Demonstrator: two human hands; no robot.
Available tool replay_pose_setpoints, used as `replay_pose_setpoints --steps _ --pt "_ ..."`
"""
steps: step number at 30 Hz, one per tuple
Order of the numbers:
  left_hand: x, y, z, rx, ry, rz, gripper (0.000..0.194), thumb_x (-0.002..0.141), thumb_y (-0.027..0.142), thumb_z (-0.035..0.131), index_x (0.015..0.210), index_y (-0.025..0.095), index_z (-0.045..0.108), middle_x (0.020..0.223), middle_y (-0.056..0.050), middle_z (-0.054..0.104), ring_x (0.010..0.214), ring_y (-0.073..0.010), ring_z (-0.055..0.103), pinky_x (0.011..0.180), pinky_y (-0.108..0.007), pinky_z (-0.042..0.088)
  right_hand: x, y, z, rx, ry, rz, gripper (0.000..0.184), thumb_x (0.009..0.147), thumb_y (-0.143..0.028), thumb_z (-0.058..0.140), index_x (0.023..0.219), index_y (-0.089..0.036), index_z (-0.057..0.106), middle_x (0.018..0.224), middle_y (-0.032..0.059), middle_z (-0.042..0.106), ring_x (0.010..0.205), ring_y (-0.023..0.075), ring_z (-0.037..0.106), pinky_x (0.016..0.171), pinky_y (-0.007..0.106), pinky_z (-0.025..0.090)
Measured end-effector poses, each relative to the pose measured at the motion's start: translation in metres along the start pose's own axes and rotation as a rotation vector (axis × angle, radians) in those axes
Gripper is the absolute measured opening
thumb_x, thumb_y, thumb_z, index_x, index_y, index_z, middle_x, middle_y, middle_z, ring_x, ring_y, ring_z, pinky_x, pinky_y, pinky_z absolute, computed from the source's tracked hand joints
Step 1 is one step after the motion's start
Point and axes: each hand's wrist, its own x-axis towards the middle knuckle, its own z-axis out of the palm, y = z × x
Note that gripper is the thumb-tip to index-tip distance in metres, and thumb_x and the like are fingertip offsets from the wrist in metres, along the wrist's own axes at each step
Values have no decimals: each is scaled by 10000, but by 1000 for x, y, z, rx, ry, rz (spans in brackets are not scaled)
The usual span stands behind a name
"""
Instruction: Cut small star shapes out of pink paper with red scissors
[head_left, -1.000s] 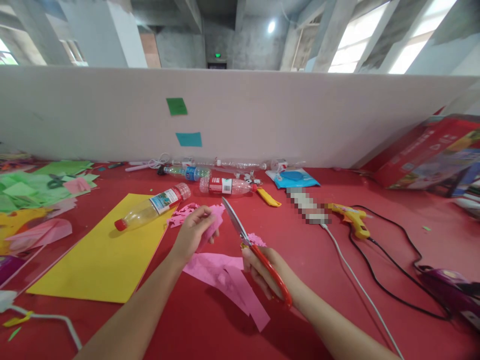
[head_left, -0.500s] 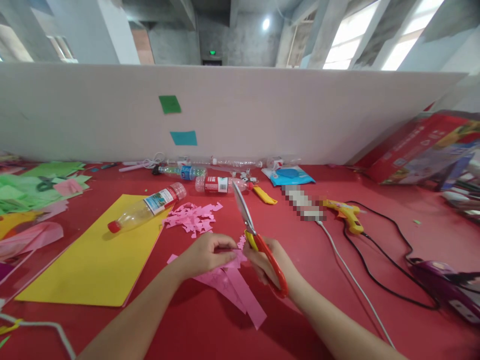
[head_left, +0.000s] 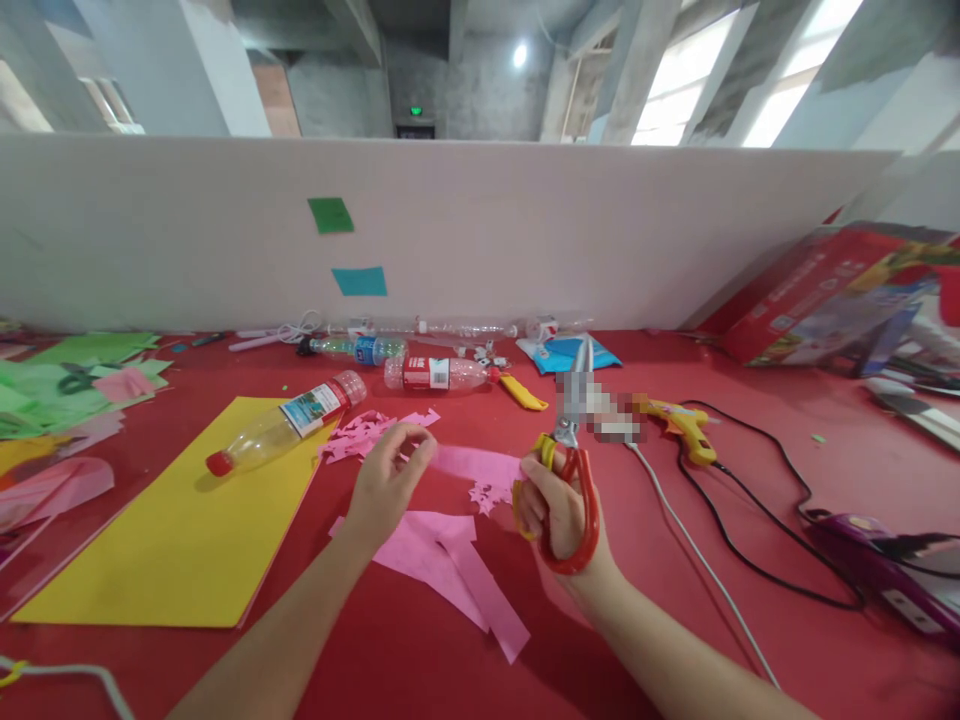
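A pink paper strip (head_left: 476,464) is stretched between my two hands above the red table. My left hand (head_left: 388,485) pinches its left end between thumb and finger. Wrapped in my right hand (head_left: 559,505) are scissors (head_left: 567,432) with red and yellow handles, blades pointing away from me; the strip's right end meets the fingers of this same hand. Small pink cut pieces (head_left: 489,496), some star-shaped, lie under the strip. Nearer to me rest larger pink paper pieces (head_left: 427,550), and a heap of pink scraps (head_left: 356,437) lies behind my left hand.
A plastic bottle (head_left: 289,422) lies across yellow sheets (head_left: 150,530) at left. Several bottles (head_left: 427,374) line the white partition (head_left: 480,230). Further right are a yellow cutter (head_left: 523,393), a blue packet (head_left: 574,354), a yellow glue gun (head_left: 690,430), cables and a purple power strip (head_left: 885,560).
My hands have moved apart, drawing the pink strip out between them. The scissors have swung to the right and forward, away from the paper. The view has shifted slightly.
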Motion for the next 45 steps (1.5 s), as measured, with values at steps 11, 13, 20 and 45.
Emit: replay_pose_setpoints --steps 11,13,20,45 --pt "-17 -3 19 -174 -594 -244 252 817 397 594 816 164 689 726 -54 681 659 -156 590 615 -269 438 -5 3 5 -172 -37 32 290 814 -339 549 607 -229 380 376 -102 357 300 65 330 351 215 280" --pt "-19 -2 22 -173 -561 -224 309 836 417 554 735 159 691 675 -54 672 617 -147 568 589 -265 424 -8 2 7 -257 -56 66 254 804 -328 543 620 -223 402 365 -104 371 298 64 336 357 207 288" --pt "-9 0 15 -285 -238 -199 195 754 320 629 634 166 617 585 -3 630 534 -115 542 538 -244 418 -12 -12 10 -469 -208 165 290 790 -417 548 636 -226 394 368 -93 408 321 96 435 376 208 332" --pt "-1 2 8 -644 354 -200 150 688 277 685 641 150 622 576 19 610 478 -65 484 473 -199 367 -15 -15 2 -842 -558 233 413 820 -500 595 633 -218 358 519 -64 365 469 92 322 419 212 220"
